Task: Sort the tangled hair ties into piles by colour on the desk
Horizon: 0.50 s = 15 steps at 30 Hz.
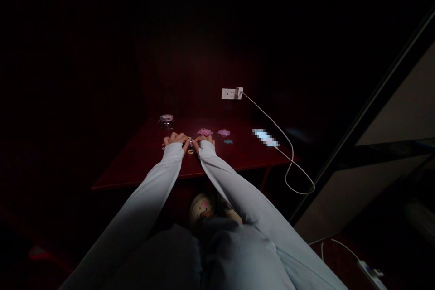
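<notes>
Here, both hands are resting close together over the red table [136,164]. The left hand [176,138] is arching, fingers bent and partly spread; the right hand [205,140] is curling inward, its fingertips nearly meeting the other's. A tiny clump [190,143] is showing between them, too dim to make out; whether either hand is gripping it, I cannot tell. Just nearer, a yellow piece [190,151] is lying, looking rounded like a ring. Behind the right hand, a pink heap [205,132] is spreading, loose and stringy; to its right, a smaller lilac heap [223,132] and a sparse teal heap [228,142] are lying. Beyond the left hand, a clear jar [166,120] is standing.
</notes>
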Each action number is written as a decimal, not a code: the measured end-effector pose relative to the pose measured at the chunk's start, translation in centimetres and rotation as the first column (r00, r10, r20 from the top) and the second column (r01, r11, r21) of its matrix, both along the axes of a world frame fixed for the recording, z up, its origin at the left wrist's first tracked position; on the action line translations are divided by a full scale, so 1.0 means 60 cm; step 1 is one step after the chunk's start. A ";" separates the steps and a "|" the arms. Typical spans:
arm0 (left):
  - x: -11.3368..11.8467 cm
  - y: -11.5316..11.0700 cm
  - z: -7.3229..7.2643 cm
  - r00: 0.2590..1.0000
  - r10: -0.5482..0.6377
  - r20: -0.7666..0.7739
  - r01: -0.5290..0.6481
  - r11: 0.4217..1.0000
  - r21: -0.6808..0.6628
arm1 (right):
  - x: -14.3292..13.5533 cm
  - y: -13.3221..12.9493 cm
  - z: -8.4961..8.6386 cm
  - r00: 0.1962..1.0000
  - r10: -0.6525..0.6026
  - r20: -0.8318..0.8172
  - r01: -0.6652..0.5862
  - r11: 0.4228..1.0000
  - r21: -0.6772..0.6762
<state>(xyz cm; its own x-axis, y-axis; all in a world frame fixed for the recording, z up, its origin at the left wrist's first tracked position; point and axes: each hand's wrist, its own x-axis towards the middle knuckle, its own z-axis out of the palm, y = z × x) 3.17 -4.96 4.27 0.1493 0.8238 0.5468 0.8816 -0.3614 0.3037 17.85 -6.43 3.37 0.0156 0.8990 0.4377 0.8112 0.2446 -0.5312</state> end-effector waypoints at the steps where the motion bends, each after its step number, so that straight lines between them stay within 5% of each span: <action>1: 0.000 -0.001 0.001 1.000 0.003 0.001 -0.003 1.000 0.002 | 0.000 -0.003 0.001 1.000 0.000 0.014 0.000 1.000 0.007; 15: -0.003 -0.019 0.017 0.966 0.153 0.207 -0.151 0.988 -0.029 | 0.017 -0.004 0.007 0.991 -0.116 0.063 0.112 0.992 0.060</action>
